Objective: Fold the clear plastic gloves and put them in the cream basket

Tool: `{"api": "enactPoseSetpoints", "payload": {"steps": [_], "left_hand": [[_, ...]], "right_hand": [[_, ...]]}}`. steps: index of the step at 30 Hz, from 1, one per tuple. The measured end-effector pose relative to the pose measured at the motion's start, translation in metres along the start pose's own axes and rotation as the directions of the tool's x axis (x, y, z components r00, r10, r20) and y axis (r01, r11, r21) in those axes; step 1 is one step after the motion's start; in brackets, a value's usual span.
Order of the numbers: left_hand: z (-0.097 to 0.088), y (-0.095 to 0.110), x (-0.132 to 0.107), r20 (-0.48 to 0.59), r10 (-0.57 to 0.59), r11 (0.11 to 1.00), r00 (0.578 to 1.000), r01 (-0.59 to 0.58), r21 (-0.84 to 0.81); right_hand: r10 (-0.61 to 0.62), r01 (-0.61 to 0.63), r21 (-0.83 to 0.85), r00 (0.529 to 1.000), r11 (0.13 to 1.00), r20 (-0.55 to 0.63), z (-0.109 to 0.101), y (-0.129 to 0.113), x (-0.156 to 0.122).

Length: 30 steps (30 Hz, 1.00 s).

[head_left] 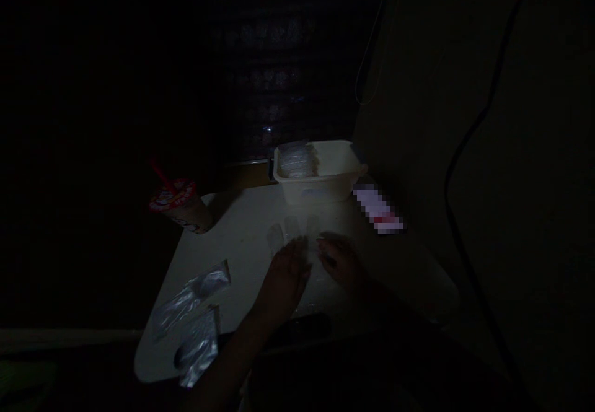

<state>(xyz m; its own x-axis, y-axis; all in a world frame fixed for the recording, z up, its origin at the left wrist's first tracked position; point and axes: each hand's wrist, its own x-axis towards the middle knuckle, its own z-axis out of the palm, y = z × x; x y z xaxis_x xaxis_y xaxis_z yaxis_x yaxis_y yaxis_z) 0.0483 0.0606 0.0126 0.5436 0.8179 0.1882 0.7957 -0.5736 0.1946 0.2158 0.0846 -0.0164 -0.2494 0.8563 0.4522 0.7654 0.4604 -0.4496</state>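
Observation:
A thin clear plastic glove [292, 225] lies on the small white table, with rounded finger ends pointing away from me; dim light blurs its outline. My left hand [286, 276] is over the glove, fingers bent together and closed on its film. To the right, my right hand [341, 262] hovers at the glove's edge, thumb and fingers curved but apart. Contact between its fingertips and the film cannot be made out. Beyond both hands stands a white plastic tub [320, 189], holding a stack of folded clear plastic [296, 161] in its left part.
A sealed drink cup [186, 210] with a red straw stands at the table's left edge. Two shiny plastic packets [198, 291] lie at the front left of the table [246, 214]. A phone [379, 209] with a blurred screen is right of the tub. A dark cable [449, 183] hangs at right.

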Motion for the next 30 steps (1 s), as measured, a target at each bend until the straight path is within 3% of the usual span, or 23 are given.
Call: {"api": "enactPoseSetpoints", "payload": {"steps": [5, 9, 17, 23, 25, 30], "left_hand": [[0.0, 0.004, 0.005, 0.087, 0.098, 0.993, 0.991, -0.103, 0.05], [0.003, 0.005, 0.003, 0.161, 0.085, 0.991, 0.983, -0.1, 0.084], [0.008, -0.002, 0.0, 0.17, 0.095, 0.99, 0.981, -0.111, 0.09], [0.006, -0.005, -0.003, 0.154, 0.108, 0.992, 0.982, -0.117, 0.055], [0.002, -0.008, -0.003, 0.119, 0.074, 0.994, 0.99, -0.082, 0.066], [-0.004, -0.029, -0.004, 0.003, -0.137, 0.972, 0.991, 0.134, 0.194]], "right_hand": [[-0.007, 0.006, 0.052, 1.0, 0.999, 0.013, -0.001, 0.002, -0.008], [-0.016, 0.016, -0.009, 1.0, 1.0, 0.025, -0.01, 0.004, -0.011], [-0.155, 0.247, -0.265, 0.933, 0.932, 0.325, -0.02, 0.001, -0.017], [-0.121, 0.239, -0.308, 0.926, 0.921, 0.356, -0.019, 0.001, -0.018], [-0.118, 0.237, -0.311, 0.927, 0.92, 0.357, -0.018, 0.002, -0.018], [-0.107, 0.227, -0.31, 0.927, 0.923, 0.361, -0.017, 0.002, -0.018]]}}
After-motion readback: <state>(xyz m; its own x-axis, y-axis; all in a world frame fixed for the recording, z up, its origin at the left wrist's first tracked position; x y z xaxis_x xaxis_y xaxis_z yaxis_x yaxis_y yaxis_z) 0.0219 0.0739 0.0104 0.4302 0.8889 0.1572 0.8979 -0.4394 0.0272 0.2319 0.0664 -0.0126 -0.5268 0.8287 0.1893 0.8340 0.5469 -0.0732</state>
